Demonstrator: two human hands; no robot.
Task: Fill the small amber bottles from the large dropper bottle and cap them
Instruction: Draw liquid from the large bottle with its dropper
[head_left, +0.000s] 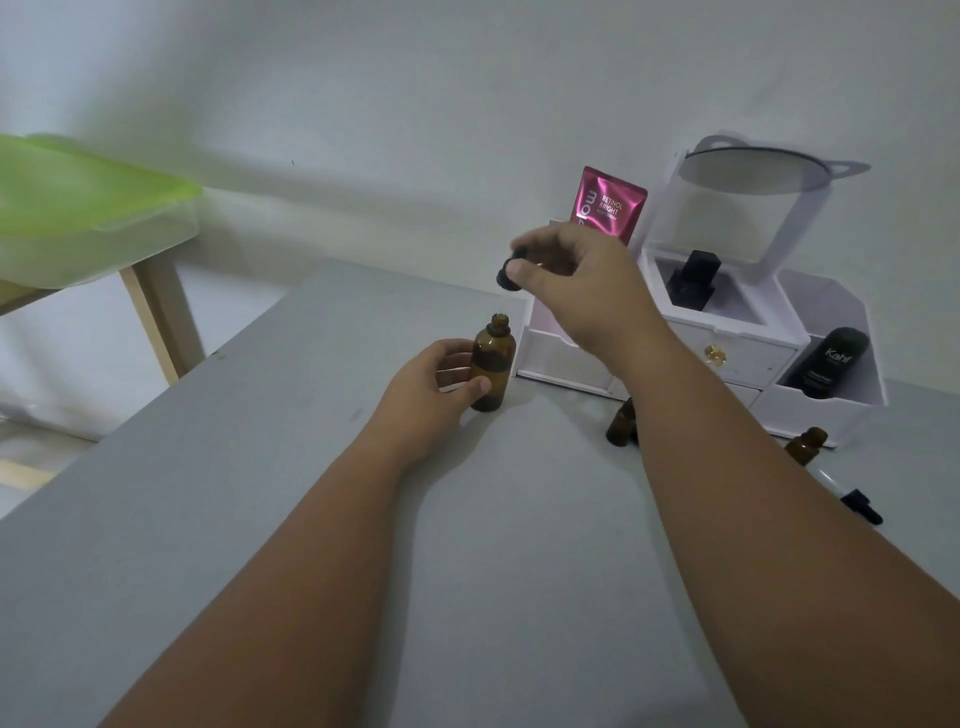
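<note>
The large amber bottle (492, 364) stands upright and uncapped on the grey table (311, 467). My left hand (434, 382) grips its body from the left. Above it my right hand (569, 278) pinches a black dropper cap (511, 273), raised clear of the bottle's neck. Two small amber bottles stand on the table to the right: one (621, 423) partly hidden behind my right forearm, another (805, 446) open-topped near the organizer. A loose black dropper (860, 504) lies on the table at the far right.
A white cosmetic organizer (737, 338) with a mirror stands at the back right, holding a black bottle, a black tube and a pink sachet (610, 202). A green-lidded plastic box (78, 208) sits on a wooden stand at the left. The wall is close behind.
</note>
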